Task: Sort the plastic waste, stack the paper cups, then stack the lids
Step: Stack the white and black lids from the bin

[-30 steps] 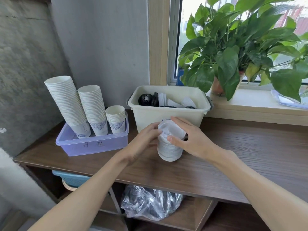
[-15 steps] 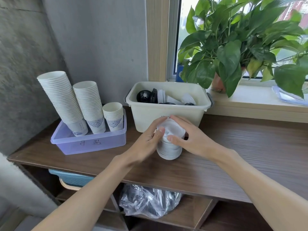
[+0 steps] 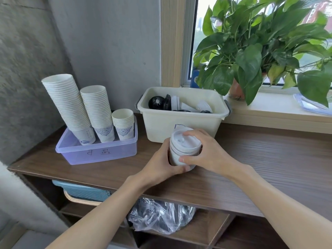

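Observation:
A stack of white plastic lids [image 3: 184,147] stands on the wooden shelf top in front of the cream bin [image 3: 179,125]. My left hand [image 3: 161,163] wraps the stack's left side and base. My right hand [image 3: 206,152] clasps its right side, fingers over the top lid and thumb across the front. The cream bin holds black and white lids [image 3: 172,104]. Three stacks of paper cups [image 3: 95,112] stand in a purple tub [image 3: 100,152] at the left.
A leafy potted plant [image 3: 260,51] sits on the windowsill at the right, leaves hanging over the bin's corner. Below the shelf top lie a clear plastic bag [image 3: 159,216] and a blue basket [image 3: 84,192]. A grey wall closes the left side.
Both hands have closed tighter around the lid stack; the left hand slid down to its base. The stack stays in place in front of the bin.

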The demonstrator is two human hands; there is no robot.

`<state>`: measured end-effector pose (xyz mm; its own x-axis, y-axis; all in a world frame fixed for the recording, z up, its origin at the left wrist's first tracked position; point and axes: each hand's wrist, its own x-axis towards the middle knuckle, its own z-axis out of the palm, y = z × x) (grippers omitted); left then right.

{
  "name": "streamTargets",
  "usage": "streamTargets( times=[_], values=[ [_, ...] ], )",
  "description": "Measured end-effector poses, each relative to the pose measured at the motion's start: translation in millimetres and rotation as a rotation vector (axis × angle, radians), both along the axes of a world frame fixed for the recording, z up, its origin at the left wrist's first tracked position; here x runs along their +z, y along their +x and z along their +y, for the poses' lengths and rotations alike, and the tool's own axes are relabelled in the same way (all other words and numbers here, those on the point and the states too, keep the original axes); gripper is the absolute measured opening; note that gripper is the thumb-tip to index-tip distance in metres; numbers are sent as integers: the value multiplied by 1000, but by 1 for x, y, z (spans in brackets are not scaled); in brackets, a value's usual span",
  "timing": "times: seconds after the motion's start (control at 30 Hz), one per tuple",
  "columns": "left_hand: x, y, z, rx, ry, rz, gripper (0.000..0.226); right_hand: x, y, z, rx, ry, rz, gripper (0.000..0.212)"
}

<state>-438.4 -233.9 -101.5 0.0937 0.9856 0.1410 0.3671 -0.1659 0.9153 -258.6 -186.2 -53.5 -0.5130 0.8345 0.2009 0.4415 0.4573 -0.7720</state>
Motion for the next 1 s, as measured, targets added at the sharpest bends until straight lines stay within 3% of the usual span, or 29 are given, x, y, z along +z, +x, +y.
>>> streamTargets(
  times=[0.13,0.3,0.5,0.7,0.83,1.0],
  values=[
    [-5,1,3,82,20,-36,78,1,3,0,-44,13,28,58],
    [-5,1,-3,130,92,-45,80,0,7,1,-90,-47,60,59],
    [6,3,-10,166,170,55,79,8,10,-2,-20,-176,67,45],
    [21,4,-11,132,132,-8,82,19,7,-8,118,-239,92,85],
    [32,5,-15,125,174,34,72,29,8,-13,174,-296,127,58],
    [44,6,-18,127,164,83,65,27,6,-9,194,-365,214,40]
  ],
)
